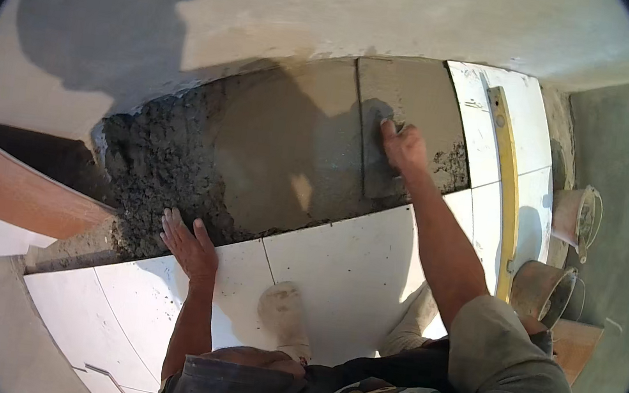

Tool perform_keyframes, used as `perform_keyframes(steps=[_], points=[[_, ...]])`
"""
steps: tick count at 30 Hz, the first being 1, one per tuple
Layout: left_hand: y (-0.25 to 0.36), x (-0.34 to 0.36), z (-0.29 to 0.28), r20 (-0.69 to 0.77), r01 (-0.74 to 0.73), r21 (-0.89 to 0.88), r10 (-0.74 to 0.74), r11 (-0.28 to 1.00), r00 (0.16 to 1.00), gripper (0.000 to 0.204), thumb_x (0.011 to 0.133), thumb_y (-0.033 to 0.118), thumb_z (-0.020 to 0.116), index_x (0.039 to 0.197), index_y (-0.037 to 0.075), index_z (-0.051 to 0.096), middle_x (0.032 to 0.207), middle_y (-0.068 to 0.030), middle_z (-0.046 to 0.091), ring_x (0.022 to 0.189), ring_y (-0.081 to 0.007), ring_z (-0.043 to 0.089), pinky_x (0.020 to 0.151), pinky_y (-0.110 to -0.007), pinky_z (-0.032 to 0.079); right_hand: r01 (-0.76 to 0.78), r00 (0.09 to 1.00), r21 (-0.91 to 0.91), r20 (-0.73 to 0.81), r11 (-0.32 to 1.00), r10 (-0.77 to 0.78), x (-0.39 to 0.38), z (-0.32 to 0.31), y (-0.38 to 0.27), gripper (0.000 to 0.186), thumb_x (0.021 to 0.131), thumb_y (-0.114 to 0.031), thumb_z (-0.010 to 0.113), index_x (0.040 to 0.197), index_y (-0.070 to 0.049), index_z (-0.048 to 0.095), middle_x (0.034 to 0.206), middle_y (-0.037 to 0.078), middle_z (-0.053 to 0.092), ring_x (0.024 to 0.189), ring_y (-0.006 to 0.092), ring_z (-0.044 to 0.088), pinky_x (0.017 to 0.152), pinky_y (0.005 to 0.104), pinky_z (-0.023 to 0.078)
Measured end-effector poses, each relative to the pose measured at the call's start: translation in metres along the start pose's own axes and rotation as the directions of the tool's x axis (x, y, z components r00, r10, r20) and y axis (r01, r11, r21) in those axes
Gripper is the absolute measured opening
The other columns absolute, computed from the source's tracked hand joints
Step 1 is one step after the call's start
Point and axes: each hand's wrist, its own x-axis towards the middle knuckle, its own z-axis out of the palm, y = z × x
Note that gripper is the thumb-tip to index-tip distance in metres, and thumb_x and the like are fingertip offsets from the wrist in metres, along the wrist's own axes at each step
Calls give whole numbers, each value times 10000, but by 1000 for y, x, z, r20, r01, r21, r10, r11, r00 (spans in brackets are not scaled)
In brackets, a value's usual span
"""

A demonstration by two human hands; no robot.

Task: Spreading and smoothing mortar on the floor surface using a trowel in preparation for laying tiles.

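Observation:
My right hand (403,146) is closed on the handle of a flat trowel (374,161), whose mortar-coloured blade lies against the wet mortar. Its handle is mostly hidden by my fingers. Around the blade the mortar (281,145) is smooth and grey. Farther left is rough, dark, lumpy mortar (166,155). My left hand (191,246) is open with its fingers spread, at the border between this lumpy mortar and the white tiles (338,258). Nothing is held in it.
A yellow spirit level (506,181) lies across the white tiles on the right. Two mortar-stained buckets (575,215) (544,291) stand beyond it. At the left, a curved-looking reddish tile (26,181) leans by a dark gap. A wall (369,11) borders the mortar on the far side.

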Motion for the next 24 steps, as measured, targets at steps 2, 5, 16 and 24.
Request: perform_keyframes(steps=[2, 5, 16, 24], points=[[-3, 1, 3, 7, 10, 34, -10, 999, 1000, 596, 994, 441, 319, 1408, 12, 320, 1479, -204, 295, 1389, -369, 234, 1133, -529, 133, -3, 998, -59, 70, 998, 7, -12, 12, -21, 618, 842, -495, 580, 954, 112, 611, 921, 345, 615, 950, 466, 616, 815, 466, 491], [4, 5, 7, -8, -13, -39, 13, 999, 1000, 617, 995, 467, 299, 1430, 29, 298, 1491, -191, 277, 1399, -357, 214, 1139, -529, 115, -14, 982, 2, 187, 1000, 13, -30, 26, -45, 594, 842, -473, 584, 979, 104, 610, 957, 332, 619, 970, 462, 608, 832, 465, 494], [-3, 3, 6, -7, -21, -9, 21, 1000, 1000, 644, 1002, 478, 258, 1440, 5, 274, 1480, -220, 286, 1391, -372, 231, 1134, -544, 116, 274, 924, 243, 201, 931, -324, -125, 87, -129, 464, 869, -379, 568, 981, 70, 532, 839, 266, 644, 845, 398, 650, 764, 484, 516], [-18, -1, 16, -14, 31, -127, -33, 991, 999, 589, 993, 363, 390, 1437, -7, 279, 1492, -214, 277, 1401, -370, 205, 1142, -523, 50, 579, 623, 286, 450, 764, -640, -163, 100, -179, 535, 861, -445, 564, 1017, 66, 596, 863, 240, 661, 869, 393, 649, 780, 453, 520]])
